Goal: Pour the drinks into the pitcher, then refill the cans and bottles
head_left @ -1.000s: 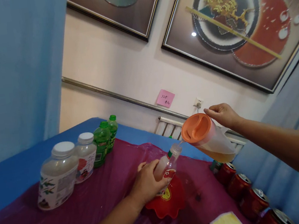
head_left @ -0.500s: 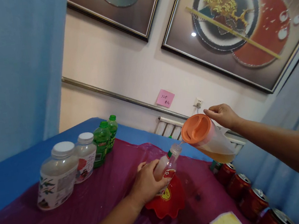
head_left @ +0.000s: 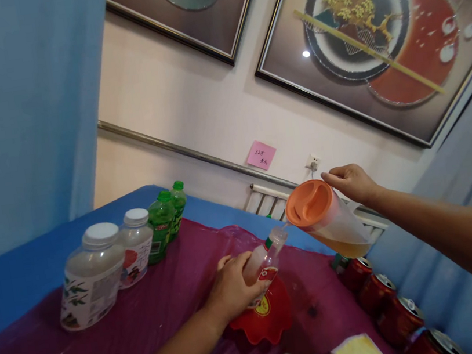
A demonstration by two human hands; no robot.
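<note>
The left hand (head_left: pixel 232 289) has its fingers wrapped around the bottle (head_left: pixel 267 272), above the red dish (head_left: pixel 277 319), probably so drips fall there. Further right, the pitcher (head_left: pixel 340 232) is tilted toward the bottle's mouth, apparently for pouring, its handle side grasped by the right hand (head_left: pixel 353 184).

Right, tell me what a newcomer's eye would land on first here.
Probably the orange-lidded pitcher, tipped by the right hand over the mouth of a tilted bottle in the left hand. Next, the red scalloped dish just below that bottle, on the purple sheet. Then the big framed picture at upper right on the wall.
</note>
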